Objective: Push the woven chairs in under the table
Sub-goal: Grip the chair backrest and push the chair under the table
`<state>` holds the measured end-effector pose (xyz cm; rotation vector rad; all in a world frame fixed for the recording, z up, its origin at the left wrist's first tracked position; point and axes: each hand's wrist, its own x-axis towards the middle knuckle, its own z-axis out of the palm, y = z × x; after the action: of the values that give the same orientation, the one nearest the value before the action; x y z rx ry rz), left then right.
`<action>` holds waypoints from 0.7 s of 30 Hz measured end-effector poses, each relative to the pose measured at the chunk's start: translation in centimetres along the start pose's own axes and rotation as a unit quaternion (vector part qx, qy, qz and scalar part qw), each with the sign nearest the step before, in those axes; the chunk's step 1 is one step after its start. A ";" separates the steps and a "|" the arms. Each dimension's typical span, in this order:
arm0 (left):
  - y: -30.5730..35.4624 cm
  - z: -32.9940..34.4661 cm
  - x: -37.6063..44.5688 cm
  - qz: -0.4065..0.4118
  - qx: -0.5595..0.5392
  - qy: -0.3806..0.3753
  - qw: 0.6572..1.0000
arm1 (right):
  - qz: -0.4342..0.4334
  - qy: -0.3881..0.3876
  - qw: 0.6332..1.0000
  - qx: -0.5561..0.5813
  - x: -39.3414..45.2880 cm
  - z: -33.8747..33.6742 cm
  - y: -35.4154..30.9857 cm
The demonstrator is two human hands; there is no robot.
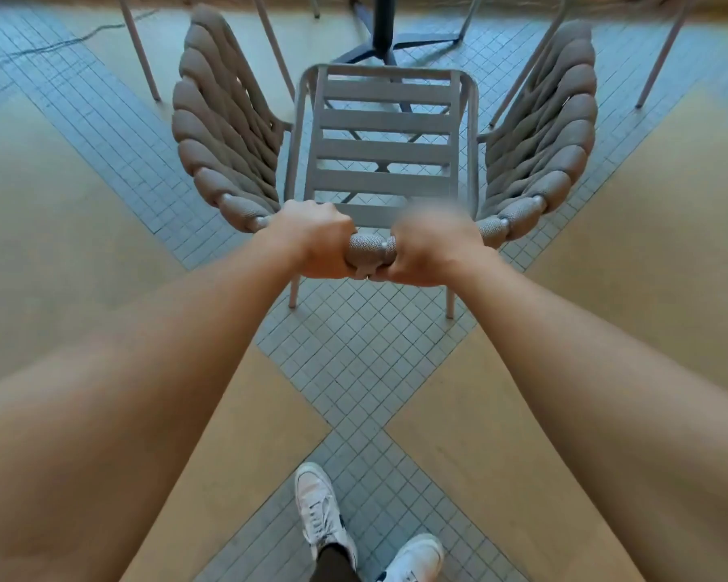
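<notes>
A taupe woven chair [381, 153] stands right in front of me, with a slatted seat and thick rope-wrapped back and arms curving out to both sides. My left hand [316, 241] and my right hand [431, 252] are both closed around the top rail of its backrest, close together, with one rope wrap showing between them. Beyond the chair's front edge stands the table's dark pedestal base [381, 35] with spreading feet. The tabletop is out of view.
Thin legs of other chairs stand at the far left [141, 48] and far right [665, 52]. A dark cable [59, 42] lies on the floor at the upper left. The floor is tan with grey tiled bands. My white sneakers [324, 514] stand behind the chair.
</notes>
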<state>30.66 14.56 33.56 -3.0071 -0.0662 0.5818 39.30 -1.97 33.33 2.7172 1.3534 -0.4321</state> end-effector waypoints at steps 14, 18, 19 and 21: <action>-2.7 -2.1 5.5 0.009 -0.013 -0.014 1.000 | 0.012 -0.022 1.000 -0.018 5.4 -2.1 2.8; -3.4 -2.9 7.7 0.009 -0.015 -0.006 1.000 | 0.008 -0.019 0.999 -0.025 7.5 -2.7 4.4; -3.7 -3.1 8.4 0.010 -0.016 -0.004 1.000 | 0.004 -0.018 0.999 -0.029 8.2 -3.0 4.8; -4.1 -3.4 9.6 0.010 -0.023 -0.003 1.000 | 0.000 -0.018 0.999 -0.035 9.3 -3.5 5.6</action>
<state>40.73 18.96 33.52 -3.0543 -0.0496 0.5982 49.81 2.46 33.71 2.6406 1.3338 -0.4233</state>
